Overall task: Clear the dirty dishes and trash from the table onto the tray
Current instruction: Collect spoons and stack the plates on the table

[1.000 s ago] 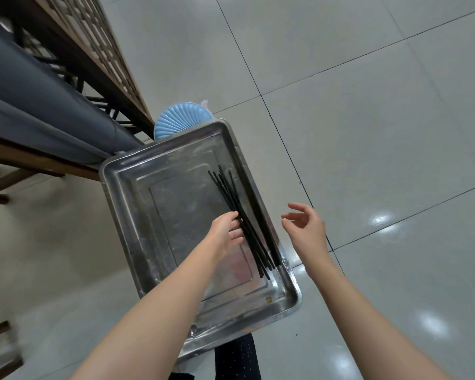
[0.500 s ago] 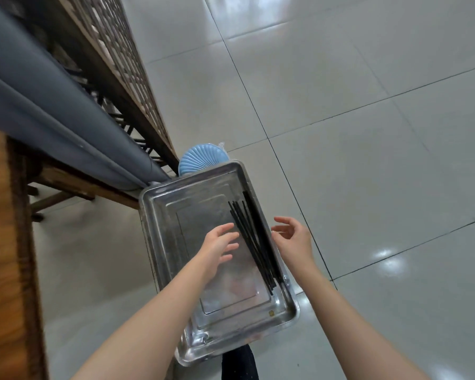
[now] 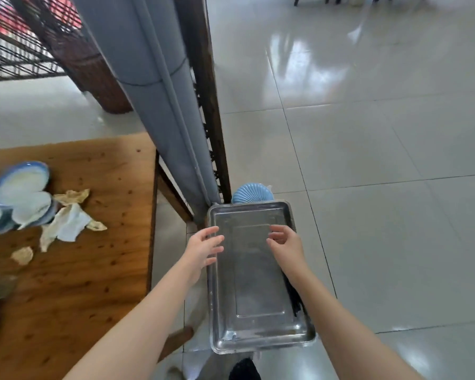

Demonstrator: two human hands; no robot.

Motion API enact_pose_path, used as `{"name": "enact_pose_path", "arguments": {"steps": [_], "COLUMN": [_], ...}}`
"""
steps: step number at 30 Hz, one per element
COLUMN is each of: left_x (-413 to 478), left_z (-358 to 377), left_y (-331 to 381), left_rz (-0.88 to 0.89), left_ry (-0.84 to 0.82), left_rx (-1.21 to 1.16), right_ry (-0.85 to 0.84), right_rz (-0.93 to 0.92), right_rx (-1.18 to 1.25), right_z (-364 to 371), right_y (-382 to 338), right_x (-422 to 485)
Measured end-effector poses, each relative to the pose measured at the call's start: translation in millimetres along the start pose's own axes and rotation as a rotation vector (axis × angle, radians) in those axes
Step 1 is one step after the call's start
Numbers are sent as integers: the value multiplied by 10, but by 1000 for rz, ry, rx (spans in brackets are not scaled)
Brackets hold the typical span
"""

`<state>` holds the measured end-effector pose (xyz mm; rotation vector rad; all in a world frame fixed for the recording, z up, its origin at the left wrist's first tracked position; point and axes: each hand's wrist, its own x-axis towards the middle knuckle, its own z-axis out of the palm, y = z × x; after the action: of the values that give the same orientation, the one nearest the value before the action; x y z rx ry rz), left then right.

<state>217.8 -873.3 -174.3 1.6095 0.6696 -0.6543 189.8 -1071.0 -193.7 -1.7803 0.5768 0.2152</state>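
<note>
A steel tray [image 3: 254,338] sits low in the middle of the view, with black chopsticks [image 3: 294,300] along its right side, mostly hidden by my right forearm. My left hand [image 3: 203,249] hovers open at the tray's left rim. Over the tray's upper right, my right hand [image 3: 285,242] is open too and holds nothing. On the wooden table [image 3: 74,292] at the left lie stacked blue-rimmed dishes [image 3: 19,196] and crumpled napkins [image 3: 69,222], with a smaller paper scrap [image 3: 22,255] nearer me.
A grey padded bench back [image 3: 159,111] and a dark wooden post [image 3: 206,86] rise between table and tray. A blue ribbed fan-like object [image 3: 251,193] sits just beyond the tray. Glossy floor tiles [image 3: 381,174] spread to the right. A wicker piece [image 3: 88,64] stands at the far left.
The view has swung left and up, bringing the table with dishes and napkins into sight. Both hands stayed open over the tray; my left hand has shifted to the tray's left rim.
</note>
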Motion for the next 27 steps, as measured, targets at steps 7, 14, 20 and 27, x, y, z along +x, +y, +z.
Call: {"name": "enact_pose_path", "arguments": {"steps": [7, 14, 20, 27], "left_x": [-432, -802, -1080, -1327], "left_z": [-1032, -2082, -2965, -3832], "left_y": [-141, -405, -643, -983], "left_rz": [23, 11, 19, 67], "left_ry": [67, 155, 179, 262], "left_rx": [-112, -177, -224, -304], "right_ry": [-114, -171, -217, -264], "right_rz": [-89, -134, -154, -200], "right_rx": [-39, -62, -59, -162], "right_z": [777, 1569, 2217, 2970], "right_y": [-497, -781, -948, -1115], "right_x": [-394, -984, -1489, -1818]}}
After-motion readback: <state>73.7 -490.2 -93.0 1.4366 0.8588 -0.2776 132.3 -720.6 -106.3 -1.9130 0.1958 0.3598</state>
